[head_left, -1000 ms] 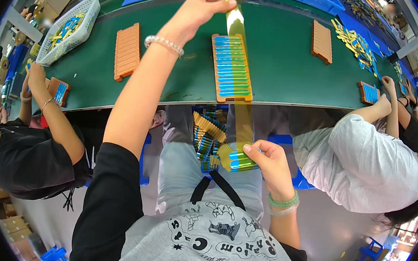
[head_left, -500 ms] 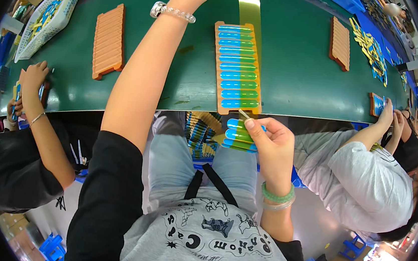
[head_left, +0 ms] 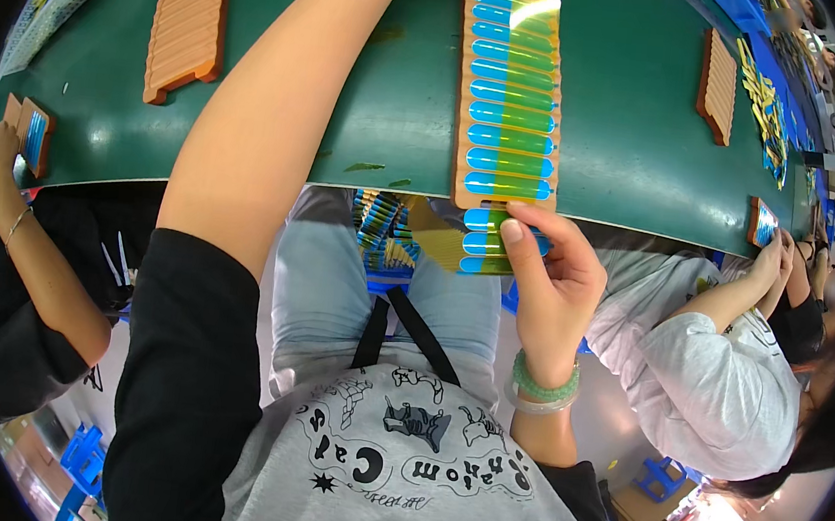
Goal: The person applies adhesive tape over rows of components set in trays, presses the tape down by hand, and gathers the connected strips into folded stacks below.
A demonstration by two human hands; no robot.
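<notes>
A grooved orange-brown tray (head_left: 467, 115) lies on the table, a row of blue round-ended strips (head_left: 485, 136) set across its grooves. Translucent yellow tape (head_left: 527, 80) runs lengthwise over the strips' right part. Below the tray, taped blue strips (head_left: 479, 244) hang over the table edge. My right hand (head_left: 552, 273) is closed there, thumb and forefinger pinched at the tray's near end, other fingers curled beside the hanging strips. What the pinch holds is hidden. My left forearm reaches up past the tray's left side; the hand itself lies beyond the top edge.
Another grooved tray (head_left: 190, 18) lies at left, a third (head_left: 718, 88) at right. Beyond that is a pile of yellow and blue strips (head_left: 763, 113). A white basket (head_left: 59, 20) stands far left. People work on both sides. Taped strips (head_left: 380, 227) show below the table.
My right hand has moved up against the tray's near end; the thin pale stick seen in its pinch earlier is out of sight. My left hand has gone beyond the top edge. The view has shifted.
</notes>
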